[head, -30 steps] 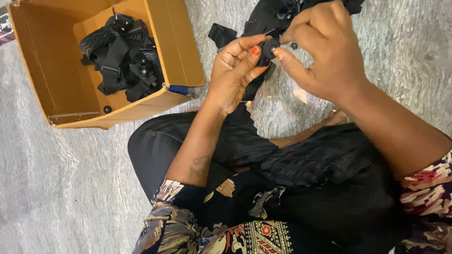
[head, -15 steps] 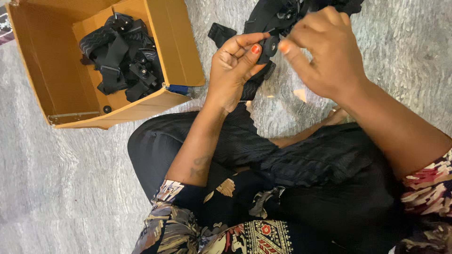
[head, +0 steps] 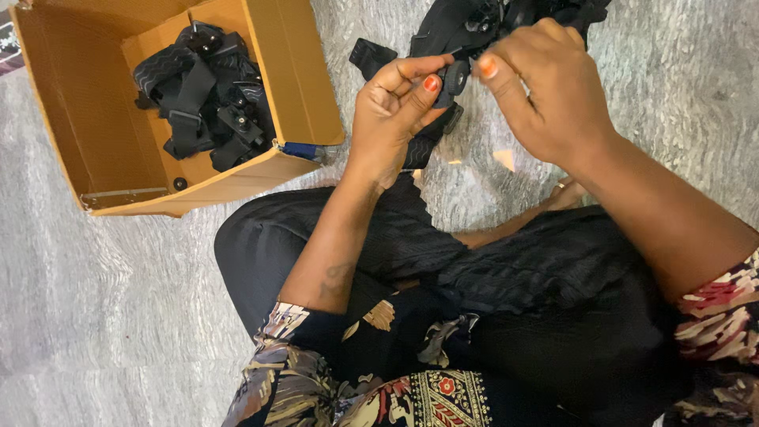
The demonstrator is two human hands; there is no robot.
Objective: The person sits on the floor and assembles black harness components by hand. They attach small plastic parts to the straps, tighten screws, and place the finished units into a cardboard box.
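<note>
Both hands have risen slightly, left hand (head: 395,107) and right hand (head: 545,87) pinching the black knob (head: 455,77) between them.

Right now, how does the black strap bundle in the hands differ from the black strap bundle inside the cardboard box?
The black strap bundle in the hands is lifted over the grey floor; the black strap bundle inside the open brown cardboard box lies at rest. The left hand and right hand pinch a round black knob on the first; nothing touches the second. Both are black webbing with plastic fittings.
</note>
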